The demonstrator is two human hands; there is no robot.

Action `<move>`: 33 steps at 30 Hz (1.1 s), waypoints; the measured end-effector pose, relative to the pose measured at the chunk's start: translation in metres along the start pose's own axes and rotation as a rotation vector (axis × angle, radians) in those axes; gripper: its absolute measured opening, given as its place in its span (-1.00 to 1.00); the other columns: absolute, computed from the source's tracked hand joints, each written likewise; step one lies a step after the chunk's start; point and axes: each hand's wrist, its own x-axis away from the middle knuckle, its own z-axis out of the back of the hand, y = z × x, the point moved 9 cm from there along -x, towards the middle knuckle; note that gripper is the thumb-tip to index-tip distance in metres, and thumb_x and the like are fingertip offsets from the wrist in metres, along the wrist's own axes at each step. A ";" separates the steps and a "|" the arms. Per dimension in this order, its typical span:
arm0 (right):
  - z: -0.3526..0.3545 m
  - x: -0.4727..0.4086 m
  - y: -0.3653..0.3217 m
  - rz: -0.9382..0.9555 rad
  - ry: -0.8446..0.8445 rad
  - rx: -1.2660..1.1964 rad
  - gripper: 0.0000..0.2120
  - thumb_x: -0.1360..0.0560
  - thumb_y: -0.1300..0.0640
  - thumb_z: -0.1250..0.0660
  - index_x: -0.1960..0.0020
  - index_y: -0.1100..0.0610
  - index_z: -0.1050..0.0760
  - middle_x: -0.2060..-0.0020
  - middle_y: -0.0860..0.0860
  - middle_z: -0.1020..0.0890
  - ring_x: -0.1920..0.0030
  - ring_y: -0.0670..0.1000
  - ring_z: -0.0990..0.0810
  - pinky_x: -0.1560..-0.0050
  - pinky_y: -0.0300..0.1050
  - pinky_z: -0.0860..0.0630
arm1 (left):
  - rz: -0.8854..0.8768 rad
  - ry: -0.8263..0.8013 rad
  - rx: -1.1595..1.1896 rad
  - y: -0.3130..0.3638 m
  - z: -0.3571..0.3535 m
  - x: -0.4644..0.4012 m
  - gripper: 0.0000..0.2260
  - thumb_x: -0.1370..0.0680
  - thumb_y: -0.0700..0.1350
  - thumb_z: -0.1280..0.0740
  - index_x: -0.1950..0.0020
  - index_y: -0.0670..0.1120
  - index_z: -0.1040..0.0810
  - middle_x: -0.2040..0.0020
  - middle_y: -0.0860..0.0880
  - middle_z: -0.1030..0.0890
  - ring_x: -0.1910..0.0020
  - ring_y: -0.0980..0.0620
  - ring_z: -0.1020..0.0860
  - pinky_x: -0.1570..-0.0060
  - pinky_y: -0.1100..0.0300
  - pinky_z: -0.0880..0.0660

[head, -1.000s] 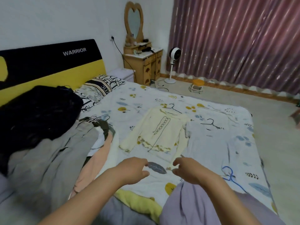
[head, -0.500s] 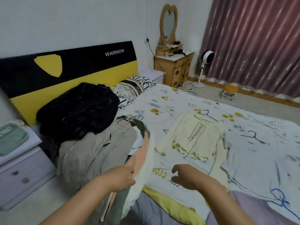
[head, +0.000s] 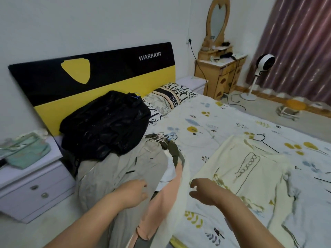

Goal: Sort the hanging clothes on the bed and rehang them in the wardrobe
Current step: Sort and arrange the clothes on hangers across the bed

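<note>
We are reaching both bare forearms forward, our left hand (head: 133,194) and right hand (head: 206,191) hovering side by side, fingers loosely curled, gripping nothing.

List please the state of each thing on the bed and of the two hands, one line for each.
left hand: over the grey garment, fingers loosely curled, holding nothing
right hand: over the bedsheet, empty
grey garment: on top of the pile, on a hanger
peach garment: in the pile, hanging over the bed edge
black garment: heaped by the headboard
cream sweater: laid flat, on a black hanger
</note>
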 end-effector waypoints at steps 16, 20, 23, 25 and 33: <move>0.001 -0.183 -0.015 -0.150 0.153 -0.147 -0.65 -0.54 0.22 -0.07 -0.29 0.09 -0.42 -0.23 0.09 -0.51 -0.22 0.09 -0.48 -0.07 -0.15 -0.39 | -0.042 -0.002 -0.023 -0.066 0.027 -0.163 -0.70 -0.61 -0.03 -0.11 -0.30 -0.12 -0.37 -0.24 -0.06 -0.47 -0.20 -0.02 -0.46 -0.14 0.19 -0.40; -0.010 -0.233 -0.027 -0.203 0.161 -0.189 -0.63 -0.55 0.24 -0.07 -0.34 0.12 -0.37 -0.26 0.09 -0.49 -0.22 0.09 -0.47 -0.11 -0.12 -0.41 | -0.055 0.022 -0.064 -0.085 0.041 -0.220 -0.67 -0.62 -0.03 -0.09 -0.36 -0.08 -0.32 -0.32 -0.08 -0.43 -0.24 -0.05 -0.45 -0.16 0.15 -0.41; -0.017 -0.274 -0.036 -0.249 0.165 -0.205 -0.64 -0.55 0.23 -0.10 -0.33 0.13 -0.35 -0.24 0.11 -0.47 -0.20 0.13 -0.47 -0.13 -0.07 -0.42 | -0.080 0.016 -0.085 -0.097 0.041 -0.262 -0.67 -0.62 -0.02 -0.09 -0.36 -0.08 -0.31 -0.31 -0.08 -0.43 -0.24 -0.06 -0.44 -0.17 0.13 -0.41; -0.021 -0.303 -0.042 -0.251 0.169 -0.163 -0.65 -0.54 0.20 -0.10 -0.32 0.13 -0.34 -0.20 0.12 -0.46 -0.20 0.14 -0.46 -0.24 -0.05 -0.37 | -0.105 0.022 -0.107 -0.102 0.037 -0.289 -0.68 -0.61 -0.01 -0.11 -0.34 -0.07 -0.31 -0.30 -0.07 -0.44 -0.25 -0.06 -0.43 -0.18 0.14 -0.36; -0.056 -0.396 -0.043 -0.372 0.138 -0.161 -0.65 -0.59 0.16 -0.08 -0.36 0.16 -0.21 -0.25 0.15 -0.37 -0.25 0.18 -0.37 -0.16 0.01 -0.38 | -0.142 0.083 -0.140 -0.122 0.005 -0.373 -0.50 -0.60 0.03 -0.09 -0.51 -0.02 -0.05 -0.53 -0.05 -0.08 -0.50 -0.03 -0.06 -0.47 0.10 -0.07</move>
